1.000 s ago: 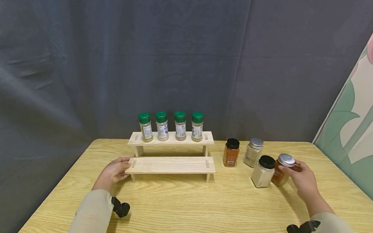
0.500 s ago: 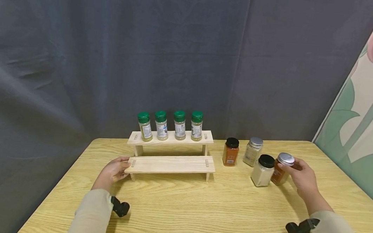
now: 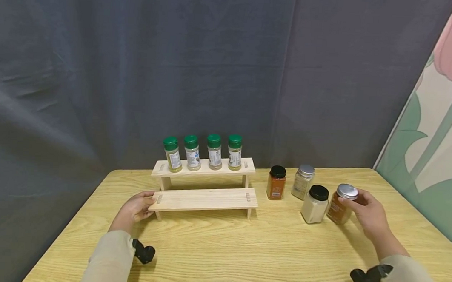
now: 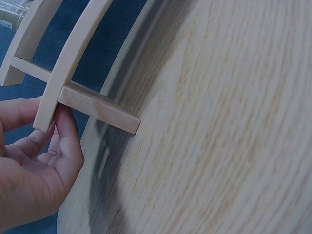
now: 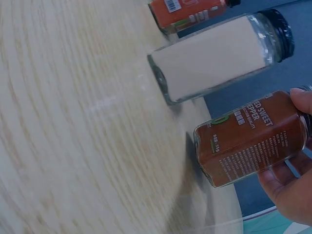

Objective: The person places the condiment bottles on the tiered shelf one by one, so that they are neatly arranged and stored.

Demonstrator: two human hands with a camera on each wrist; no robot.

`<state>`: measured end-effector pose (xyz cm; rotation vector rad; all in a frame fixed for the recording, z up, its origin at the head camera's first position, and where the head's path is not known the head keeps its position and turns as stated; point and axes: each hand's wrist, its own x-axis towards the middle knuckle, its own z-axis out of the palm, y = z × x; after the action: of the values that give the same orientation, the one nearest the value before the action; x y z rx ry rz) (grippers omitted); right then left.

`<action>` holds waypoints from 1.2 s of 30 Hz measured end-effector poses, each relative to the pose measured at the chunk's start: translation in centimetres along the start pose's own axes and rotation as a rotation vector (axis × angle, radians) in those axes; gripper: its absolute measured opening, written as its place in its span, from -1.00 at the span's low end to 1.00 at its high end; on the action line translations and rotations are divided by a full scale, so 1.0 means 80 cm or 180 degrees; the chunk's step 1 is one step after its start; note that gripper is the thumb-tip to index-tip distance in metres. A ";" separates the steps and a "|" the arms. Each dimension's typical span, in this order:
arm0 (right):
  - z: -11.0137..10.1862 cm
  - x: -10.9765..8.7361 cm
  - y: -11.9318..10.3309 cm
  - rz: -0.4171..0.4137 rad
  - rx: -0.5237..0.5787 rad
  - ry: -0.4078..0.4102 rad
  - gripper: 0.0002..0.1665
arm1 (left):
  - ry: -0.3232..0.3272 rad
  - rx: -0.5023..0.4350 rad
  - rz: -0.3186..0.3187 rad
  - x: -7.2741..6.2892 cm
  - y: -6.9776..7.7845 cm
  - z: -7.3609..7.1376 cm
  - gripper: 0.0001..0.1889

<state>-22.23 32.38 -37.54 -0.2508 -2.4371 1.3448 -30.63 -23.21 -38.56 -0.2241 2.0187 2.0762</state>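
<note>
My left hand (image 3: 135, 208) pinches the left end of the lower board of a two-step wooden rack (image 3: 203, 199), thumb below in the left wrist view, beside the short leg (image 4: 100, 108). At the right, my right hand (image 3: 368, 214) grips a spice jar of red-brown powder (image 5: 251, 139) near its silver lid (image 3: 348, 191); its label reads "sweet pepper". Close on its left stands a square jar of pale powder (image 3: 314, 209) with a black lid. Behind are a black-lidded jar of orange-red spice (image 3: 276, 186) and a silver-lidded jar (image 3: 302, 185).
Several green-capped spice bottles (image 3: 214, 155) stand in a row on the rack's upper board (image 3: 203, 172). The wooden table (image 3: 220, 255) ends at a dark curtain (image 3: 214, 72) behind. A flower-patterned panel (image 3: 437, 126) borders the right side.
The red-brown jar and my right hand have shifted slightly right, widening the gap to the pale-powder jar. My left hand keeps its place on the rack. The head view has turned a little.
</note>
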 end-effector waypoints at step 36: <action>-0.042 0.005 0.003 -0.0583 0.1288 0.0072 -0.49 | -0.0048 0.0009 -0.0002 -0.003 0.001 -0.001 -0.44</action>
<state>-21.33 35.28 -36.02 0.0577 -2.0505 1.6925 -30.46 -23.30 -38.42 -0.2078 2.0124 2.0685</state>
